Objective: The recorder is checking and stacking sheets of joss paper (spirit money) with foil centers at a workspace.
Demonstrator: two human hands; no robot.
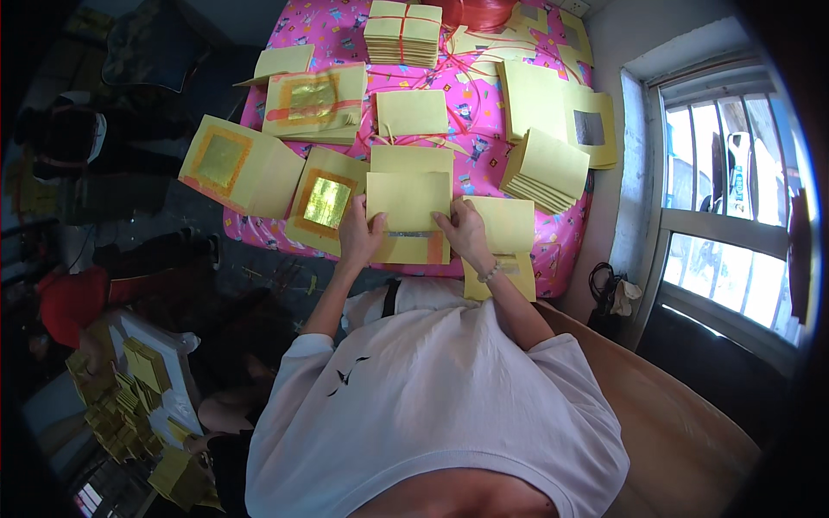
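Between my two hands is a yellow paper sheet, held by its left and right edges. My left hand is closed on the left edge, its thumb lying on top. On the opposite edge my right hand, a bracelet on its wrist, grips with its thumb on top too. The fingers under the paper are hidden. Below the held sheet shows another yellow sheet with an orange border and a silver strip. Beside my left hand lies a yellow sheet with a gold foil square. Plain yellow sheets lie beside my right hand.
A pink patterned cloth covers the table. A stack tied with red string stands at the back. Fanned yellow sheets lie right, near a barred window. Other people work at lower left around a white table with folded yellow papers.
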